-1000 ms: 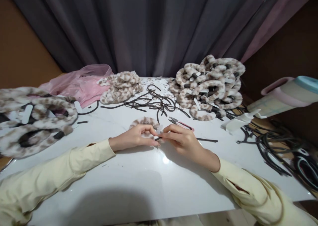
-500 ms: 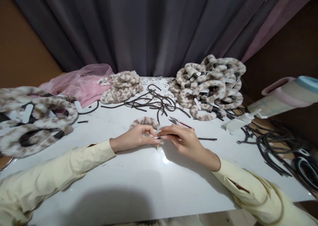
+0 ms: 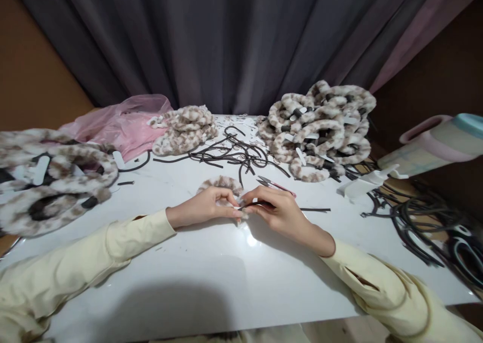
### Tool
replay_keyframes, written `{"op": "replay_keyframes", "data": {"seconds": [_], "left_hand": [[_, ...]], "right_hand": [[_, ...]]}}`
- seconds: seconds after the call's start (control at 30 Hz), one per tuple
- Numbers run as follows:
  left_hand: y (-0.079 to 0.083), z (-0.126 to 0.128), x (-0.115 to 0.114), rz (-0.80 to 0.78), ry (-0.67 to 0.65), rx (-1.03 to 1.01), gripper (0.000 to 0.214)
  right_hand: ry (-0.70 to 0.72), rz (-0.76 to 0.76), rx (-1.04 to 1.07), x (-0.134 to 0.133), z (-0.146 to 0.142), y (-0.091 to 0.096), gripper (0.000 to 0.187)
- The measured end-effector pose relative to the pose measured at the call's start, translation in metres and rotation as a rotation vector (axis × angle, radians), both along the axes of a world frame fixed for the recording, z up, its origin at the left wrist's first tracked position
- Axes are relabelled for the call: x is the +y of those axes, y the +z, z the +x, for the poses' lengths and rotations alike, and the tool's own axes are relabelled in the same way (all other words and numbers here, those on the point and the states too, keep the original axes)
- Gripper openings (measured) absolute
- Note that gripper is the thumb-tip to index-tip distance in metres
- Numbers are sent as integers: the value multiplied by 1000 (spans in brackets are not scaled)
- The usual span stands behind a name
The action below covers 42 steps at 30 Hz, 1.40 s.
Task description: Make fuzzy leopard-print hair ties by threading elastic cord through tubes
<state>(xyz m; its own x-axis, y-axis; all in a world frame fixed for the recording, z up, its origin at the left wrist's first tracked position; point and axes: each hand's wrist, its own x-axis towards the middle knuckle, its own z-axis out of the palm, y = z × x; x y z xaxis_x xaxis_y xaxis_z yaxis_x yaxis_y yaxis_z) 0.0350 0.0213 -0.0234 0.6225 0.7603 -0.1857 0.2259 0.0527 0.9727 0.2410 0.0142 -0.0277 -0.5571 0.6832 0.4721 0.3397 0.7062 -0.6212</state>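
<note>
Both hands meet over the middle of the white table. My left hand (image 3: pixel 211 204) pinches an end of a furry, brown-and-white spotted loop (image 3: pixel 221 183), whose curve shows just behind the fingers. In my right hand (image 3: pixel 277 209) is a thin black cord (image 3: pixel 317 209); it passes through the fingers and sticks out to the right. The cord's tip is at the furry end between the two hands, and the fingers partly hide where they meet. Just beyond my right hand lie small thread snips (image 3: pixel 275 185) with pink-red handles.
Loose black cords (image 3: pixel 230 154) lie tangled ahead. Furry loops are heaped at the right (image 3: pixel 320 132), at the left (image 3: pixel 56 177) and at the back (image 3: pixel 186 132), beside a pink plastic bag (image 3: pixel 124 124). A tumbler (image 3: pixel 433 147) and white pump head (image 3: pixel 370 184) stand right.
The right fingers have lifted and opened slightly around the cord, so more of it shows between thumb and fingers. The left hand stays almost still.
</note>
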Motion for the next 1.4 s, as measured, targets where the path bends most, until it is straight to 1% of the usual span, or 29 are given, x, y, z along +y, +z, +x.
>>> {"op": "replay_keyframes", "data": {"seconds": [0.07, 0.2, 0.33, 0.47, 0.67, 0.83, 0.9, 1.0, 1.13, 1.3, 1.4], "left_hand": [[1, 0, 0, 0, 1, 10, 22], [5, -2, 0, 10, -7, 93, 23], [7, -3, 0, -34, -47, 119, 27], [8, -3, 0, -62, -54, 100, 26], [9, -1, 0, -25, -5, 148, 29], [-1, 1, -1, 4, 17, 85, 24], [-5, 2, -2, 42, 57, 78, 22], [-10, 2, -4, 139, 111, 82, 21], [-9, 2, -6, 223, 130, 104, 20], [-7, 3, -8, 254, 139, 111, 20], [-7, 3, -9, 261, 144, 127, 19]], "right_hand": [[37, 29, -12, 1, 0, -1, 10], [85, 136, -5, 1, 0, -3, 14], [83, 263, -41, 2, 4, -3, 21], [66, 340, -91, 2, 6, 0, 26], [46, 409, -171, -1, 3, 1, 31], [21, 435, -245, -5, 0, 1, 30], [12, 438, -254, -4, -1, 1, 30], [24, 414, -231, -1, 1, 1, 29], [49, 380, -224, 4, 7, 4, 29], [53, 478, -302, 5, 13, 8, 34], [78, 507, -333, 3, 12, 10, 35]]}}
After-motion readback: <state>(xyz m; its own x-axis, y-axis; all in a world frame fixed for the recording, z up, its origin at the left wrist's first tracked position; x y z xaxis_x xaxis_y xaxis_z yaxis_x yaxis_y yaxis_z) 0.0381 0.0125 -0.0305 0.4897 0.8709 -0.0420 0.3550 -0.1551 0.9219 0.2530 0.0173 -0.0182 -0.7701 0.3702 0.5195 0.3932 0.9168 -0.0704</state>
